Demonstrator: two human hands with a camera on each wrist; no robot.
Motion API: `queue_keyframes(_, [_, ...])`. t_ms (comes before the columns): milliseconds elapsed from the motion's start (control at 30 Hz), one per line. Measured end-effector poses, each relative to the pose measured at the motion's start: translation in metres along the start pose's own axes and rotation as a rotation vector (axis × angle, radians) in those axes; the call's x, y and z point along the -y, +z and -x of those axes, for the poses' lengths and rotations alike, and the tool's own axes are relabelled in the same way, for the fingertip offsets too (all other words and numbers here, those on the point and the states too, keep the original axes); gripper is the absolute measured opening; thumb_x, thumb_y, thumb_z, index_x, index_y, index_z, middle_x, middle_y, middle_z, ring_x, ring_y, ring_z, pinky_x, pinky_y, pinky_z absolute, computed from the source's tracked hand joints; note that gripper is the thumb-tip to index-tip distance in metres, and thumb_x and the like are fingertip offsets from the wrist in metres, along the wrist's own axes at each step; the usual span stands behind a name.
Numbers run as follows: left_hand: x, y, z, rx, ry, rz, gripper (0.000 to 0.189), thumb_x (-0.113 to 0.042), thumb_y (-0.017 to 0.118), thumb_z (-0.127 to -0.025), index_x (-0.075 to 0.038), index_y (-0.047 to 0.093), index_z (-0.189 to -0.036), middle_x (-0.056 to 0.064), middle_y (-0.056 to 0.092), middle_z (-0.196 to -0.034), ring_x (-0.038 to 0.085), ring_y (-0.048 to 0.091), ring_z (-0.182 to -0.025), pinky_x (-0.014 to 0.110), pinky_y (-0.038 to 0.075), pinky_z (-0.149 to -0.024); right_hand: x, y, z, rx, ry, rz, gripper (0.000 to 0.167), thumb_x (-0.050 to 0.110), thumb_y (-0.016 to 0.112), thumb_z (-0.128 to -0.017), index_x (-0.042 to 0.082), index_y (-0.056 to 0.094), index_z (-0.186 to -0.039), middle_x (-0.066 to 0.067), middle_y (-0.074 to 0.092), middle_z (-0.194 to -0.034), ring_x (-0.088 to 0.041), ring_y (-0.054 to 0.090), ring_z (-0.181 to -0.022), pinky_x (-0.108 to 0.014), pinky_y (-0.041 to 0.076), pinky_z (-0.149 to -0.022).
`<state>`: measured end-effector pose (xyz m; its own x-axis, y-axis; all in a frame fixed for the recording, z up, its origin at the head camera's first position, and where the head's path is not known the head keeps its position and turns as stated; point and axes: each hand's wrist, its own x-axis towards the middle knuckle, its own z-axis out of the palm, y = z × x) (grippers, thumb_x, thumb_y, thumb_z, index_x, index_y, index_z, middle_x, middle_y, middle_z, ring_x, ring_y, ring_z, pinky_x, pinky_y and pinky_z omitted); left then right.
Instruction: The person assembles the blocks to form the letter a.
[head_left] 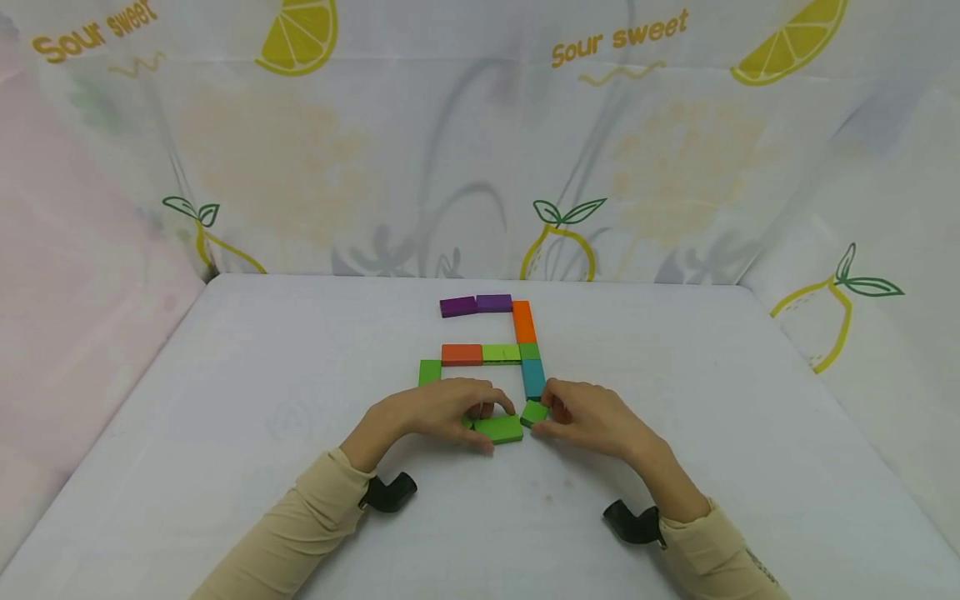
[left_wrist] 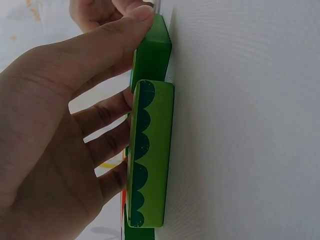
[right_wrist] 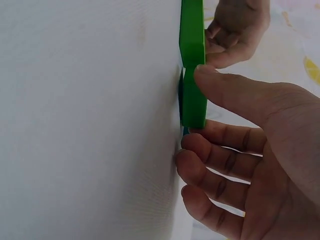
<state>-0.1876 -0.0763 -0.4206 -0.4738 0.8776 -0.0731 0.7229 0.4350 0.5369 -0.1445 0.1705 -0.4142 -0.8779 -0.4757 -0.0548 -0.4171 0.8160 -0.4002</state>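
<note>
My left hand point(head_left: 450, 410) pinches a green rectangular block point(head_left: 498, 429) between thumb and index finger, low on the white table. Just right of it, a small green block point(head_left: 534, 413) sits tilted under the turquoise block point(head_left: 533, 379), with my right hand point(head_left: 591, 418) gripping it by thumb and fingertips. The two green blocks nearly touch at their corners. In the left wrist view, a light green block point(left_wrist: 156, 155) with dark green scallops lies beside the left palm; from above the hand mostly hides it.
Farther back, purple blocks point(head_left: 494, 303), an orange block point(head_left: 524, 322), a small green block point(head_left: 528, 352), a light green block point(head_left: 501, 353) and a red-orange block point(head_left: 461, 355) join end to end. Another green block point(head_left: 430, 372) stands at the left. A lemon-print cloth point(head_left: 420, 150) hangs behind.
</note>
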Motion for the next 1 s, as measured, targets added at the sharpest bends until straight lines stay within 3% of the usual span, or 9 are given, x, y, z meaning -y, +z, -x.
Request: queue_keyframes(1000, [0.0010,-0.0007,0.0012,0.007,-0.012,-0.008,0.043,-0.036,0.072,-0.083,-0.023,0.059,-0.122,-0.005,0.055,-0.089,0.009,0.051,-0.082,0.019,0.042,-0.074,0.0028,0.0025,-0.0015,-0.010,0.055,-0.006,0.028,0.034,0.072,-0.082,0.015,0.058,-0.096,0.008,0.051,-0.068,-0.006,0.045,-0.060,-0.020,0.038,-0.053])
